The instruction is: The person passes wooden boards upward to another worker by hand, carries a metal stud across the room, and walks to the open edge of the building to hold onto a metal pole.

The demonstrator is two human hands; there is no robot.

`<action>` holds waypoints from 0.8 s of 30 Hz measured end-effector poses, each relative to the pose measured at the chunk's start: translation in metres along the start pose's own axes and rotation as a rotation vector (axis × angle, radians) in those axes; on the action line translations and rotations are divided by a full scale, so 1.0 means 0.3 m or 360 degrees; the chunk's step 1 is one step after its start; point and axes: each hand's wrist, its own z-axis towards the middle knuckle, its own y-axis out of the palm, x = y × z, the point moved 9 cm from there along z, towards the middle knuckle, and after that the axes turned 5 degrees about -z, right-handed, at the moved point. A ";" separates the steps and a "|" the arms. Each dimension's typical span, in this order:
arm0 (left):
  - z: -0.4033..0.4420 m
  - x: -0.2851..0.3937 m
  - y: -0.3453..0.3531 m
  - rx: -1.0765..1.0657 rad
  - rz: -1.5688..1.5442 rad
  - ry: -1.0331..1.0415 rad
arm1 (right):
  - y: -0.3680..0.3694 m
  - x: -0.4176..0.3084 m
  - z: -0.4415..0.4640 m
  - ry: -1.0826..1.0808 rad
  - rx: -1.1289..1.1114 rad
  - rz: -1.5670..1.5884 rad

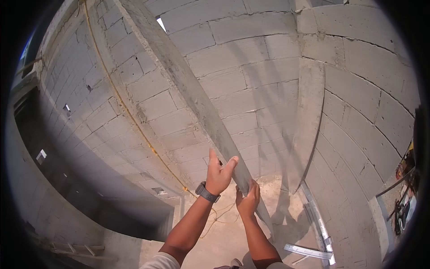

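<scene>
A long grey plank (197,96), its surface looking crusted with cement, stands tilted before me, running from the upper left down toward the floor. My left hand (219,176), with a dark watch (207,192) on the wrist, grips the plank's left edge; its thumb and a finger point upward, and the other fingers are hidden. Slightly lower, my right hand (248,199) is closed around the right edge, its fingertips partly out of sight. The plank's lower end reaches down past my right forearm.
Block walls (277,94) rise ahead and to the right. A yellow rope (121,101) hangs at left, and thin cord lies on the floor (197,255). Metal channels (309,251) lie at lower right, near tools (403,213). A dark opening (103,197) is at left.
</scene>
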 end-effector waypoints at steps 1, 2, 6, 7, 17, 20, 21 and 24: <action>0.007 0.014 0.040 -0.0028 -0.0161 -0.0085 | -0.019 0.032 0.037 0.0012 -0.0012 -0.0077; 0.007 0.003 0.074 -0.0055 -0.0323 -0.0177 | -0.052 0.058 0.070 0.0026 -0.0029 -0.0156; -0.001 -0.161 0.200 -0.0088 -0.0667 -0.0277 | -0.161 0.165 0.207 0.0191 -0.0180 -0.0086; -0.039 -0.270 0.219 -0.0053 -0.0681 -0.0518 | -0.176 0.177 0.238 0.0150 -0.0164 -0.0119; -0.139 -1.052 0.235 -0.0019 -0.0235 -0.1046 | -0.267 0.310 0.368 0.0419 -0.0001 -0.0335; 0.037 -1.271 0.399 -0.0093 -0.0623 -0.1001 | -0.240 0.314 0.393 0.0425 0.0134 -0.0392; 0.079 -1.319 0.467 -0.0169 -0.0814 -0.1064 | -0.215 0.346 0.392 0.0483 0.0099 -0.0350; 0.193 -1.407 0.607 -0.0179 -0.1404 -0.0897 | -0.154 0.372 0.480 0.0460 0.0134 -0.0264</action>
